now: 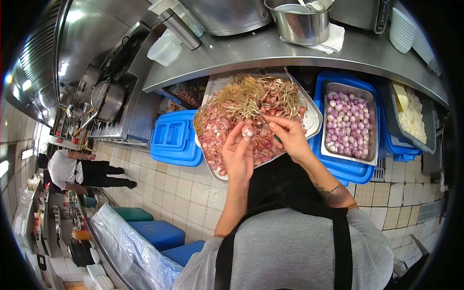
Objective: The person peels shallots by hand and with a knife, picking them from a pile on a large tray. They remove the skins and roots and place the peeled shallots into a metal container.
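My left hand [238, 157] pinches a shallot [247, 131] between thumb and fingertips, above a large tray [316, 120]. Close beside it, my right hand [291, 137] is closed around a small knife [277, 139]. Only a bit of its green handle and a thin blade pointing at the shallot show; my fingers cover the rest. Under both hands the tray is heaped with reddish, unpeeled shallots and loose skins [217, 142]. Dry roots and stalks [251, 94] pile up at its far side. To the right, a steel pan [350, 157] holds many peeled purple shallots [349, 123].
A steel counter [232, 53] overhangs the tray's far side, carrying a steel pot [304, 26] and plastic tub [165, 50]. Blue lidded boxes [176, 140] flank the tray. A grey bin [431, 137] with white pieces stands far right. Another person [67, 166] works at left.
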Demonstrator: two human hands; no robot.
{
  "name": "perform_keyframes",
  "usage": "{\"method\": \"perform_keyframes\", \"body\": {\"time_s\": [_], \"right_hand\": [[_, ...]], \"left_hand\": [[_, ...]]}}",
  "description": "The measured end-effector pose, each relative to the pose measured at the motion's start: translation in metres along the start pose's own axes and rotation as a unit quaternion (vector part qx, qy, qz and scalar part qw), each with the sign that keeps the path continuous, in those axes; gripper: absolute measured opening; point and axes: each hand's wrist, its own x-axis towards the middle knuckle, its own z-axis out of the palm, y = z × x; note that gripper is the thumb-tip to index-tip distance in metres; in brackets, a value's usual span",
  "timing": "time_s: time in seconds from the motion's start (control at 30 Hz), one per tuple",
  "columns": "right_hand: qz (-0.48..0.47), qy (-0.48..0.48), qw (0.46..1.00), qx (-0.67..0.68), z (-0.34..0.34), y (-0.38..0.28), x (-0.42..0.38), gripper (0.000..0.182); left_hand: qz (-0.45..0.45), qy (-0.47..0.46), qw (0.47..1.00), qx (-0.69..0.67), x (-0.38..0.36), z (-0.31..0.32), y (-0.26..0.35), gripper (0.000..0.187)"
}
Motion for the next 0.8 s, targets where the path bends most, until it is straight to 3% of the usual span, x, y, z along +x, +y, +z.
{"method": "perform_keyframes", "body": {"time_s": [0.13, 0.27, 0.37, 0.6, 0.7, 0.8], "right_hand": [[-0.09, -0.019, 0.983, -0.159, 0.012, -0.008, -0.01, 0.032], [-0.172, -0.051, 0.969, -0.172, 0.02, -0.012, -0.013, 0.036], [-0.174, -0.049, 0.963, -0.202, 0.019, -0.012, -0.016, 0.035], [-0.182, -0.037, 0.943, -0.276, 0.018, -0.016, -0.019, 0.032], [-0.16, -0.056, 0.965, -0.199, 0.013, -0.006, -0.014, 0.029], [0.064, -0.109, 0.991, 0.036, 0.003, -0.014, -0.013, 0.03]], "left_hand": [[-0.008, 0.01, 1.0, -0.017, 0.004, -0.005, -0.002, 0.038], [0.022, 0.001, 1.0, -0.008, 0.001, -0.003, -0.009, 0.038], [0.029, 0.041, 0.999, 0.021, -0.001, 0.0, -0.01, 0.037], [0.085, 0.036, 0.994, 0.063, -0.006, 0.004, -0.012, 0.035], [0.089, 0.03, 0.992, 0.078, -0.005, 0.001, -0.015, 0.036], [0.052, 0.02, 0.997, 0.055, -0.004, -0.001, -0.013, 0.036]]}}
